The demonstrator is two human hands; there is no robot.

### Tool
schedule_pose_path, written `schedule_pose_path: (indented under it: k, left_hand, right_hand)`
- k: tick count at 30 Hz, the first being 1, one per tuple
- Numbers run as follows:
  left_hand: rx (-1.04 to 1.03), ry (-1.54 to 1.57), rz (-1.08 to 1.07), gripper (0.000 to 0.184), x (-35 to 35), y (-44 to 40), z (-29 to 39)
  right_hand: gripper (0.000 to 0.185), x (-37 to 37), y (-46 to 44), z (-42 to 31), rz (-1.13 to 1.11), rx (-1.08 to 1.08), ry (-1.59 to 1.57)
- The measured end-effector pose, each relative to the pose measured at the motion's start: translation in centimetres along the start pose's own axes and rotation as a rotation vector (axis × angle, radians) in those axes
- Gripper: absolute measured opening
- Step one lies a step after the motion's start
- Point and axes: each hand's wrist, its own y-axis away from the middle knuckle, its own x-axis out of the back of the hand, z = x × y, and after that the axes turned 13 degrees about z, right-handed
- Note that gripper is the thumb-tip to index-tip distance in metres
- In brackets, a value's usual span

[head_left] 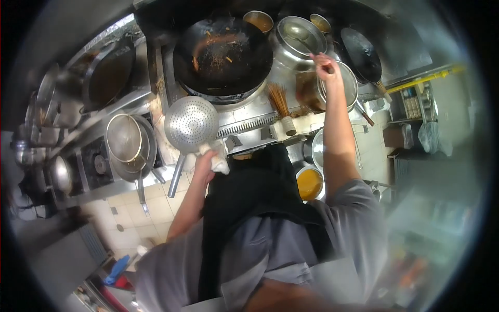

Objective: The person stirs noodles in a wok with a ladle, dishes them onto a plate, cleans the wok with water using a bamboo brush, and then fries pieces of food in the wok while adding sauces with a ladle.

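Observation:
My left hand [204, 165] is closed on a folded white cloth [220, 163] at the stove's front edge. Just above it lies a round perforated strainer [191, 124], its metal handle running down to the left of my hand. My right hand [327, 67] reaches forward, fingers wrapped around the handle of a ladle [297, 32]. The ladle's bowl is inside a metal pot [280, 39] at the back. A large black wok [249, 62] sits on the burner, with brown residue and scraps on its inner surface.
A bamboo brush [279, 101] stands near the stove's front, left of another round pot [352, 86]. Low beside my body is a bowl of orange liquid [310, 184]. Mesh strainers [124, 138] rest at left. A dark pan [361, 54] is at back right.

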Motion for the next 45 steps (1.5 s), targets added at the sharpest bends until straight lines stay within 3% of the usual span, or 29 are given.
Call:
schedule_pose_path:
  k: [2, 10, 17, 20, 22, 24, 26, 28, 32, 39, 41, 42, 44, 45]
  left_hand:
    - [0.016, 0.042, 0.006, 0.033, -1.5, -0.7, -0.1]
    - [0.024, 0.132, -0.115, 0.027, -7.2, -2.4, 2.3]
    - [-0.073, 0.058, -0.084, 0.027, -6.5, -2.2, 0.8]
    - [-0.055, 0.008, -0.088, 0.034, -5.3, -0.6, 1.2]
    - [-0.077, -0.023, -0.073, 0.033, -5.1, 0.8, 1.7]
    - [-0.101, -0.074, -0.068, 0.026, -3.7, 0.1, 1.2]
    - [-0.11, -0.093, -0.049, 0.027, -2.9, -0.3, 0.7]
    - [-0.123, -0.116, -0.038, 0.027, -2.7, -0.1, 1.0]
    - [-0.154, -0.062, 0.026, 0.039, -3.5, 0.5, 1.8]
    - [-0.119, -0.069, 0.09, 0.042, -5.8, 2.2, 2.3]
    - [-0.176, -0.096, 0.109, 0.038, -6.3, 2.5, 1.5]
    - [-0.22, -0.108, 0.131, 0.034, -6.4, 2.7, 1.0]
    - [-0.216, -0.122, 0.143, 0.034, -6.6, 3.4, 0.3]
    - [-0.217, -0.116, 0.166, 0.033, -6.3, 3.2, -0.4]
  right_hand:
    - [0.038, -0.4, 3.6, 1.6, -0.08, -0.063, 0.059]
    - [0.045, -0.4, 15.9, 9.4, -0.062, -0.09, 0.204]
    - [0.043, 3.7, 20.4, 15.0, 0.058, -0.072, 0.431]
    - [0.035, 3.3, 22.8, 18.6, 0.313, 0.113, 0.698]
    - [0.03, 3.2, 23.5, 19.8, 0.353, 0.186, 0.821]
    - [0.025, 3.6, 23.6, 20.2, 0.381, 0.401, 1.107]
    - [0.023, 3.6, 22.5, 19.8, 0.395, 0.481, 1.185]
    - [0.025, 4.2, 20.2, 18.2, 0.45, 0.711, 1.473]
    - [0.034, 5.1, 11.4, 11.9, 0.481, 0.951, 1.616]
    - [0.032, 3.6, -6.5, 0.9, 0.718, 0.855, 1.814]
    - [0.022, 2.9, -10.3, -1.6, 0.462, 0.704, 2.175]
    - [0.022, 2.3, -11.4, -2.4, 0.461, 0.705, 2.162]
    - [0.018, 1.5, -12.4, -3.4, 0.46, 0.411, 0.666]
    - [0.018, 1.4, -11.7, -4.0, 0.461, 0.404, 0.657]
